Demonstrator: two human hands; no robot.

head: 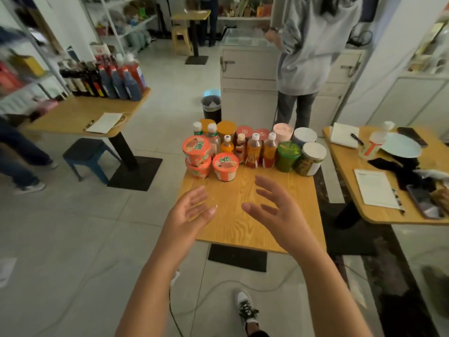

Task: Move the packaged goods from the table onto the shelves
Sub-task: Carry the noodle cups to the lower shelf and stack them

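Observation:
A small wooden table [245, 222] stands in front of me with packaged goods along its far edge. At the left are orange noodle cups, two stacked [196, 148] and one single [225, 166]. Drink bottles [254, 149] stand in the middle. A green-lidded jar [288, 155] and a white-lidded jar [312, 158] are at the right, with round cans behind. My left hand [192, 212] and my right hand [274, 207] hover open over the bare near half of the table, palms facing each other, holding nothing.
Metal shelves [21, 69] stand at the far left beside a table of sauce bottles [104, 81]. A blue stool [90, 154] sits under that table. A person in a grey hoodie [308, 52] stands at a white cabinet behind my table. Another table [388, 210] with papers is right.

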